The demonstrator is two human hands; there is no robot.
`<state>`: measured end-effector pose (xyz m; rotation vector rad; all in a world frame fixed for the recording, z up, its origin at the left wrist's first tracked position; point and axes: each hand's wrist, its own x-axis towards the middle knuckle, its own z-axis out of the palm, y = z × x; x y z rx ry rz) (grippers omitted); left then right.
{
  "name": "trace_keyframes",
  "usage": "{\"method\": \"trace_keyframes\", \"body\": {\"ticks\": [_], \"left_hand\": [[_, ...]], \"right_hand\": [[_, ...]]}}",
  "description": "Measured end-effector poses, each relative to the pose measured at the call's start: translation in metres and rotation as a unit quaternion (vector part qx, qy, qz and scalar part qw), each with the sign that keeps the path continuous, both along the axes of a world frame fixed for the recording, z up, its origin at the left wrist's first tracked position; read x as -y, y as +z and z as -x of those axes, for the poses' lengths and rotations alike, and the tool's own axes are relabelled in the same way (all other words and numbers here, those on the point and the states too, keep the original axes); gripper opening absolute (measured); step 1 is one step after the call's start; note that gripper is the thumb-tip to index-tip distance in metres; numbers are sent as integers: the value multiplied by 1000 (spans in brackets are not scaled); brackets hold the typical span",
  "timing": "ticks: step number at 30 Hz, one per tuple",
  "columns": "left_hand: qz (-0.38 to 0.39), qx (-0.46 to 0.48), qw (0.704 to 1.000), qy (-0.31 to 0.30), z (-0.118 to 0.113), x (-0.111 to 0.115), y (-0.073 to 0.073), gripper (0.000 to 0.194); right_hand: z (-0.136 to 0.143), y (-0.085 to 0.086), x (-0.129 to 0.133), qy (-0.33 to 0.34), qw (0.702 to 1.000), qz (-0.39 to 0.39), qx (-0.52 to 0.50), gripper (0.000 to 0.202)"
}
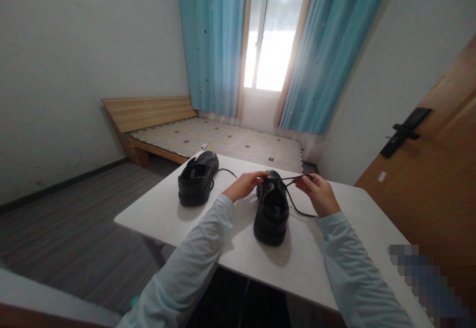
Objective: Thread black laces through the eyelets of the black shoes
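Note:
Two black shoes rest on a white table. The right-hand shoe point(271, 219) has its heel towards me. My left hand point(247, 184) is closed at the front of this shoe, its fingertips pinched by the laces. To the right, my right hand point(314, 189) pinches a black shoelace point(292, 178) that stretches from the shoe. Another length of lace hangs down and lies on the table below my right hand. The other shoe point(197, 179) stands to the left, untouched, with a loose lace trailing to its right.
The white table point(159, 214) has its near edge by my forearms. Behind it is a bed point(230, 142) with a wooden headboard, below a window with blue curtains point(215, 45). A wooden door point(435, 169) stands at the right.

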<state>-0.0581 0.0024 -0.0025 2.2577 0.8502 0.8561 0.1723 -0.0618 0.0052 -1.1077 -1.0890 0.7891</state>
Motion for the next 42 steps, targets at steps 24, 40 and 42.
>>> {"method": "trace_keyframes", "body": {"ticks": [24,40,42], "left_hand": [[34,14,999,0,-1,-1,-3,34],[27,13,1000,4,-2,0,-2,29],[19,14,1000,4,-2,0,-2,29]], "right_hand": [[4,15,6,-69,993,-88,-25,33],[2,13,7,-134,989,-61,18,31],[3,12,7,-122,989,-61,51,32]]}}
